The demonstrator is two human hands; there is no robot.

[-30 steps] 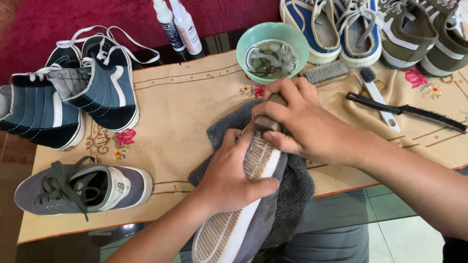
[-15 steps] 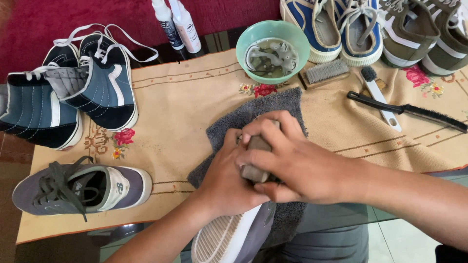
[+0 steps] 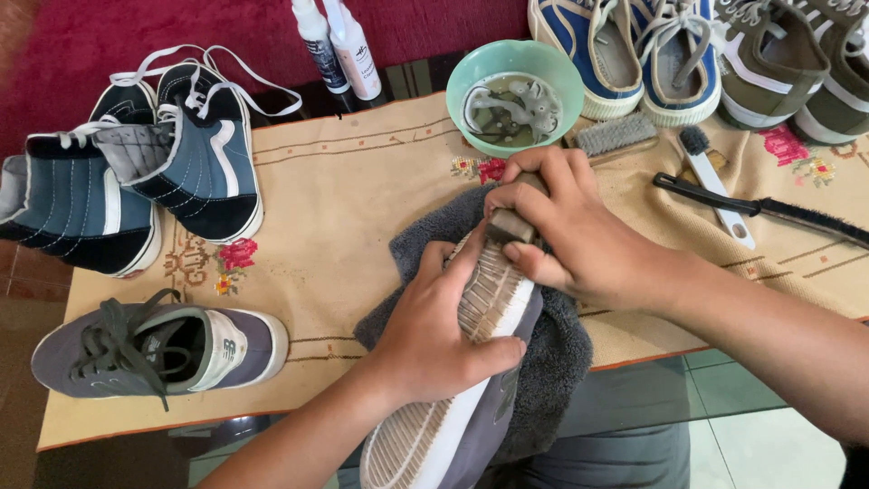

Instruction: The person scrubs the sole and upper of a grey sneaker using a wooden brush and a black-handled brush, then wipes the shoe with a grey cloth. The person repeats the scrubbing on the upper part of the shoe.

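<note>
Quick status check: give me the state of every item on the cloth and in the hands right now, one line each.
Grey shoe: sole up, on grey towel.
Left hand: gripping the shoe's midsole.
Right hand: pressing a small brush on the sole's toe end.
Green bowl: upright, holds murky liquid.
Spray bottles: upright, capped.
Matching grey shoe: lying on its side, laced.
High-top pair: upright, laces loose.
Long black brush: lying flat, unused.

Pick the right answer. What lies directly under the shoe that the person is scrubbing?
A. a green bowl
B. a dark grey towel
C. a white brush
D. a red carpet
B: the upturned shoe rests on a dark grey towel, which shows around it on the embroidered cloth.
</note>
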